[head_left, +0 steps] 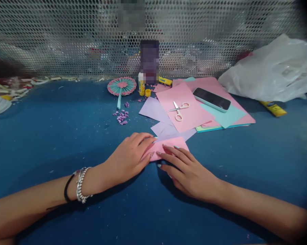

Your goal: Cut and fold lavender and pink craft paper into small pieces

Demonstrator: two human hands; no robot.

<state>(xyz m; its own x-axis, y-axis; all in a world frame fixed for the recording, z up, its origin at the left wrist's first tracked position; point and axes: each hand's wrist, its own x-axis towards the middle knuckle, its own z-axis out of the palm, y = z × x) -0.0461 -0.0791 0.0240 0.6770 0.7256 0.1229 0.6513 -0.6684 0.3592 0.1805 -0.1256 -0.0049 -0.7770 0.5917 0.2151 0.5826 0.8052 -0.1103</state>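
A folded strip of pink paper (pixel 177 143) lies on the blue table in front of me, over the edge of some lilac sheets. My left hand (pixel 129 154) holds its left end, thumb along the near edge and fingers at the far edge. Stretched over the strip's near right part are the fingers of my right hand (pixel 188 170), slightly apart, their tips touching the paper. The hands partly cover the strip, so its folds are hard to make out. Just beyond it are lilac paper (pixel 153 109) and white-handled scissors (pixel 178 110) on a pink sheet (pixel 179 124).
A round pleated paper fan (pixel 122 86) lies at the back, near purple scraps (pixel 123 116) and an uncapped glue stick (pixel 141 85). A phone (pixel 212 99) rests on stacked coloured paper. To the right are a white plastic bag (pixel 273 71) and a yellow tube (pixel 273 108). Perforated metal (pixel 66 37) stands behind.
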